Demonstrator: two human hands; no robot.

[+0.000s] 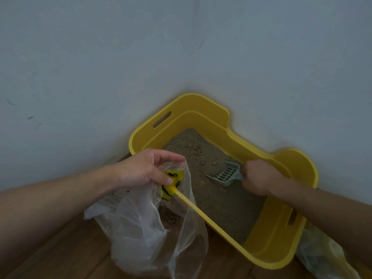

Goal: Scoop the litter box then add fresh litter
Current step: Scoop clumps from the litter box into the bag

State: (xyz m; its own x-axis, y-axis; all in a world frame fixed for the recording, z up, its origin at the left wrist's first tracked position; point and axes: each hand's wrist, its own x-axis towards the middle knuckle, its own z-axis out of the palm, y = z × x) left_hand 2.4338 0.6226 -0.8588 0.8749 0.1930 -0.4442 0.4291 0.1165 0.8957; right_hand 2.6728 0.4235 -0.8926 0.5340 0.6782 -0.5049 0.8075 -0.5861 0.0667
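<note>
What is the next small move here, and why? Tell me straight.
Probably push the scoop forward under the small clumps just beyond it: the right hand grips its handle, its slotted blade looks empty, and the left hand holds the bag open beside the litter box.

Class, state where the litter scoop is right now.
Head view, right of centre: the scoop sits on the litter inside the yellow litter box, its handle held by the right hand.

My feed is dim and flat, bluish, with no glare. Soft shadow hugs the wall (100,57) just behind the litter box (203,105). Away from it the edges bow, and detail is slightly soft.
</note>
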